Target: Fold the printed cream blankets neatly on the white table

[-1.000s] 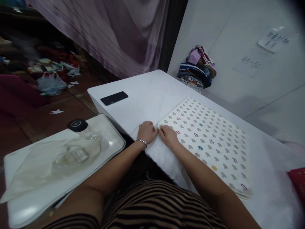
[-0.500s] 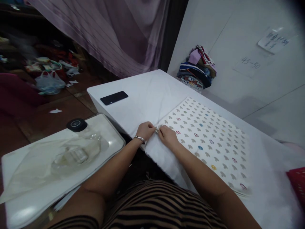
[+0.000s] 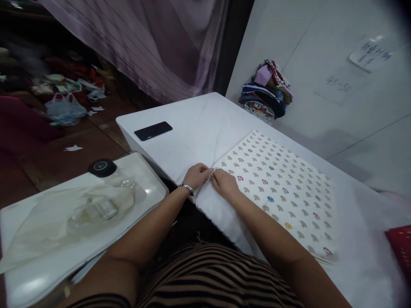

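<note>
A flat, folded-looking cream cloth [image 3: 284,188] printed with grey-brown shapes and a few red, blue and yellow ones lies on the white-covered table [image 3: 192,124]. At its near left corner my left hand [image 3: 195,176] is closed in a pinch, with a silver bracelet on the wrist. My right hand [image 3: 224,183] pinches at the same corner, its fingertips almost meeting the left ones. Between the fingertips a small bit of the cloth's corner shows; its exact shape is too small to tell. Below the right hand, white cloth hangs over the table's edge.
A black phone [image 3: 153,131] lies on the table's left part. On a lower white surface [image 3: 150,171] at left are a round black lid [image 3: 102,167] and a clear plastic bag [image 3: 96,209]. Folded clothes [image 3: 268,92] are stacked against the wall. A red object [image 3: 400,246] sits at right.
The fingers of both hands have shifted slightly at the cloth's corner, with the left fingertips now reaching closer to the right ones. The cloth and phone stay put.
</note>
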{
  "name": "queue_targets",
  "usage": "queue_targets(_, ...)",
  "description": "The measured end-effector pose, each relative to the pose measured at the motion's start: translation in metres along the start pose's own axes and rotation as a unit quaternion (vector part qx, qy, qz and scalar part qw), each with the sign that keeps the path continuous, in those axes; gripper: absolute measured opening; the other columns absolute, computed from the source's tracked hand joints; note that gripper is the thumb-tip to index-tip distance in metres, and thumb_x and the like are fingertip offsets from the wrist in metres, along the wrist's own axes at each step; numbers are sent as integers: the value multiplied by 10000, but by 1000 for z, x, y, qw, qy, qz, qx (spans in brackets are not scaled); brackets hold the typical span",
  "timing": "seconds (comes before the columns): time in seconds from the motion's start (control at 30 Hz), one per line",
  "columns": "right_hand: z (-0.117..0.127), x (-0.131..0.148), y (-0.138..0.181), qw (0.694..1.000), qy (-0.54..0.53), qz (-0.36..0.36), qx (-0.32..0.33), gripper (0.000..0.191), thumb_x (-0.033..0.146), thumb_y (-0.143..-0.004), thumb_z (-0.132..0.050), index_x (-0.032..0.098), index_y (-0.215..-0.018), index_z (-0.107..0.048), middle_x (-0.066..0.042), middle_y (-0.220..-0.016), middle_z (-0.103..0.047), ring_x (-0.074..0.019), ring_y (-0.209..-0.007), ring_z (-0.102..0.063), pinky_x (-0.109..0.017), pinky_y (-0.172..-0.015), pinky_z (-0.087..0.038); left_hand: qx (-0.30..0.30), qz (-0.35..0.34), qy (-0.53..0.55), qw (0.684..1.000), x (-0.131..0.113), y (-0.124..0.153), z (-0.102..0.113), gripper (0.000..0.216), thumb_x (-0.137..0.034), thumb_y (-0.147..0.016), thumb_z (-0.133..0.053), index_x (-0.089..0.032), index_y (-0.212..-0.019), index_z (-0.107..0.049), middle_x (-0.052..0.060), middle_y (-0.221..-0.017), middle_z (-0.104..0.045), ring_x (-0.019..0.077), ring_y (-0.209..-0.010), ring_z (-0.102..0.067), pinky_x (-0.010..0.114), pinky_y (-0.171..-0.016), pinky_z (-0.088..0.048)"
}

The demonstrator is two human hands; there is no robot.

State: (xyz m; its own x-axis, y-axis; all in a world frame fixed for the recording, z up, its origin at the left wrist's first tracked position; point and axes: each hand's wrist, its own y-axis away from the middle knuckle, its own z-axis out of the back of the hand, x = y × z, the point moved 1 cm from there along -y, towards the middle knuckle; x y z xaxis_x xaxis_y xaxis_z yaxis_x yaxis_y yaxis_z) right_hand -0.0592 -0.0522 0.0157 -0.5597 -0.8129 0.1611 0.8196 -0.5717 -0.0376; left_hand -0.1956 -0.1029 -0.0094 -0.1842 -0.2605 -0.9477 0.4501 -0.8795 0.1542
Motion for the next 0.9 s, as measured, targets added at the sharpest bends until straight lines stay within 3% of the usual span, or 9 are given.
queue_targets(0.1, 0, -1, 0, 1000, -3, -2, -10, 206, 281, -928, -364, 200, -1007, -536, -60, -984, -575, -182, -913, -516, -267, -672, -386, 2, -23, -57, 998, 0, -1, 0, 240, -430, -716, -601, -193, -743, -574, -17, -660, -639, 116, -562, -582, 245, -553, -461)
queue_targets(0.23, -1, -2, 0, 1000, -18, -11, -19, 212, 291, -935, -353, 203, -965, -544, -48, -975, -573, -170, -898, -520, -260, -661, -379, 0, -40, -103, 994, 0, -1, 1, 165, -320, -702, -595, -189, -802, -599, -8, -735, -653, 124, -658, -595, 248, -614, -464)
queue_targets(0.43, -3, -3, 0, 999, -17, -18, -20, 198, 299, -930, -372, 200, -933, -543, -49, -971, -573, -169, -888, -519, -255, -658, -368, 6, -58, -93, 994, 2, 3, 2, 236, -241, -668, -598, -199, -899, -608, -4, -817, -660, 132, -739, -599, 266, -694, -473)
queue_targets(0.9, -1, -1, -1, 999, -28, -4, -20, 174, 286, -922, -398, 202, -961, -545, -38, -972, -575, -165, -905, -516, -250, -677, -381, 0, -68, -125, 990, 0, -1, 0, 176, -252, -700, -553, -193, -849, -627, -3, -803, -670, 138, -758, -602, 250, -700, -468)
